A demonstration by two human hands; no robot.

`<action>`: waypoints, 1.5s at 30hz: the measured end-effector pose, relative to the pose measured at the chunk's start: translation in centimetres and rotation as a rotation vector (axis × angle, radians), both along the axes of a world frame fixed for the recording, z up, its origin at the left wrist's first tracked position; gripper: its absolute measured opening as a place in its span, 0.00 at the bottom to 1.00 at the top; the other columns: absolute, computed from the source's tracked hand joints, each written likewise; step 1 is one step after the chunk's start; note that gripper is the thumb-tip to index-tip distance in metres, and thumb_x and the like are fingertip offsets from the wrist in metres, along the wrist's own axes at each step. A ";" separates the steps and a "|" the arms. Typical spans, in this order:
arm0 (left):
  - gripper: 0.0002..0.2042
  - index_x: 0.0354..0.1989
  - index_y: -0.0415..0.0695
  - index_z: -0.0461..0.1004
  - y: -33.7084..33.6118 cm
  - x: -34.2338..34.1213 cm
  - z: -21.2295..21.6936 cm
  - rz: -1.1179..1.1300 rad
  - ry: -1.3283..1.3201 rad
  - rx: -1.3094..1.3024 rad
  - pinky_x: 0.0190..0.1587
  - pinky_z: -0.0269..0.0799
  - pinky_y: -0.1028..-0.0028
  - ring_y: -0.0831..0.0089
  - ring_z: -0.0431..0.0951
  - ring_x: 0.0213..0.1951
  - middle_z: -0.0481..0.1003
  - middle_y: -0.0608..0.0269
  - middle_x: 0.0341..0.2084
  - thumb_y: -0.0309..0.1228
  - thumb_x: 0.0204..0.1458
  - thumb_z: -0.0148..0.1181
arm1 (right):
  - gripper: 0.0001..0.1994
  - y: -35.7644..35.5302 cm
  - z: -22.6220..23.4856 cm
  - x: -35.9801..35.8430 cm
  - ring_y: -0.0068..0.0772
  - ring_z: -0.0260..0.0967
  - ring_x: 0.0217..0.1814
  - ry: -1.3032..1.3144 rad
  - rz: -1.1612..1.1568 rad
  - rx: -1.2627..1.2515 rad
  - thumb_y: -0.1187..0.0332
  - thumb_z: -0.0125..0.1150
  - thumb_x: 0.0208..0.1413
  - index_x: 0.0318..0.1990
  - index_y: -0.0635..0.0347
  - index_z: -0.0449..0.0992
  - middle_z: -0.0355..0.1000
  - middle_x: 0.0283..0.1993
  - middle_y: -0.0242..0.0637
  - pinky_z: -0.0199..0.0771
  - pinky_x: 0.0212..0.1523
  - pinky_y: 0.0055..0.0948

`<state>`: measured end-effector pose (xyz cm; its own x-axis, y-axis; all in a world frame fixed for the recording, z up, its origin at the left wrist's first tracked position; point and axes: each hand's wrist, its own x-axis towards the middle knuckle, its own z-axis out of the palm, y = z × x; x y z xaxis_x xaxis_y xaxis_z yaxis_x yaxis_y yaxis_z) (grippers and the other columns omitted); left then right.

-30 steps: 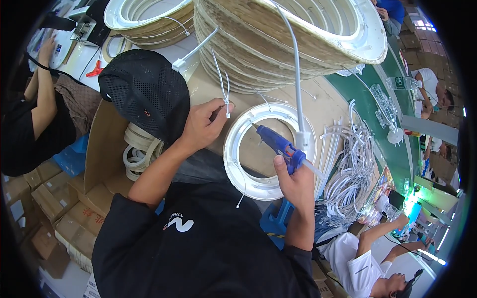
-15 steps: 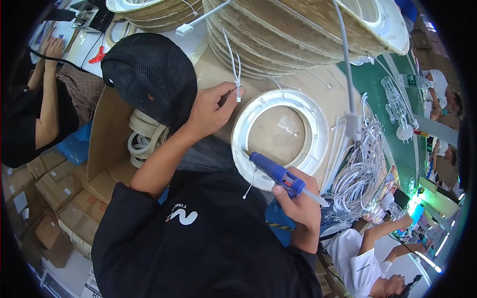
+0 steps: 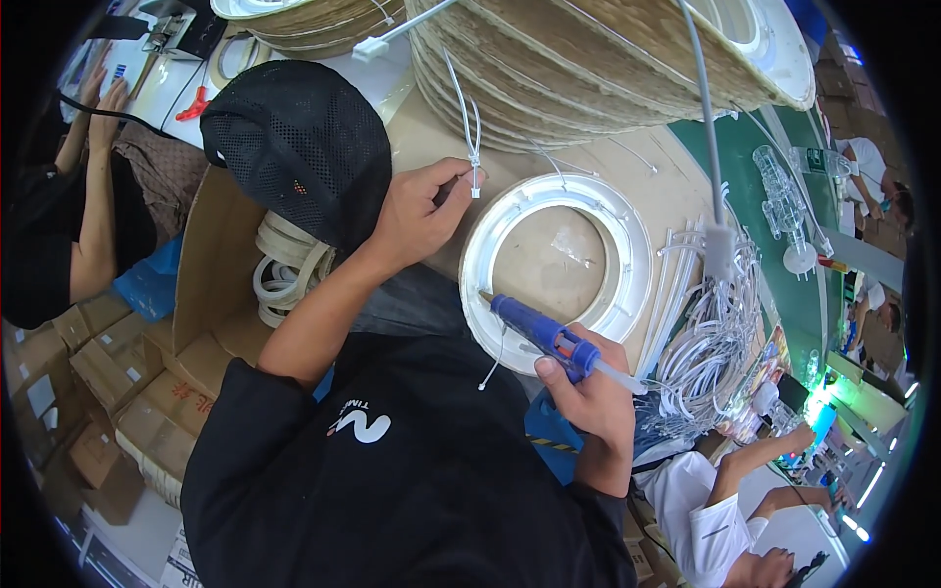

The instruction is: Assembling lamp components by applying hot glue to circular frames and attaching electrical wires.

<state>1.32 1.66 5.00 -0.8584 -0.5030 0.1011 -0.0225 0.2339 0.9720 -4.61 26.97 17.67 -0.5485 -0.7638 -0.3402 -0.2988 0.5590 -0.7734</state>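
The left hand point(image 3: 417, 211) is closing its fingertips on a white cable tie point(image 3: 473, 147) just at the upper left edge of the white ring-shaped lamp frame point(image 3: 557, 269), which is lying flat on the desk point(image 3: 676, 186) below a stack of woven lamp shades point(image 3: 588, 59). The right hand point(image 3: 588, 397) is wrapping fully around a blue glue gun point(image 3: 537, 333), its nozzle touching the ring's lower left rim. It seems the gluing step is in hand; the next move is probably needing a steady nozzle and the tie kept in place.
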 end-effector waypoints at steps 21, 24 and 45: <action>0.31 0.57 0.38 0.73 -1.0 0.6 1.0 -0.361 0.032 -0.069 0.35 0.65 0.76 0.75 0.67 0.31 0.71 0.64 0.31 0.30 0.40 0.71 | 0.18 0.1 0.2 -0.1 0.51 0.69 0.23 0.015 -0.035 0.013 0.56 0.67 0.57 0.29 0.64 0.73 0.67 0.21 0.44 0.67 0.26 0.40; 0.31 0.58 0.38 0.73 -1.1 0.5 0.8 -0.366 0.028 -0.094 0.35 0.66 0.76 0.75 0.68 0.31 0.73 0.63 0.33 0.30 0.39 0.71 | 0.18 0.1 0.0 -0.1 0.51 0.69 0.23 0.013 -0.031 0.022 0.56 0.67 0.57 0.29 0.64 0.73 0.67 0.21 0.44 0.67 0.26 0.40; 0.32 0.62 0.38 0.68 -1.5 0.1 2.1 -0.450 -0.198 -0.057 0.41 0.72 0.76 0.76 0.75 0.37 0.77 0.59 0.41 0.29 0.44 0.65 | 0.17 0.2 0.2 -0.4 0.49 0.69 0.24 0.022 -0.028 -0.010 0.57 0.69 0.54 0.34 0.65 0.75 0.69 0.24 0.44 0.69 0.27 0.37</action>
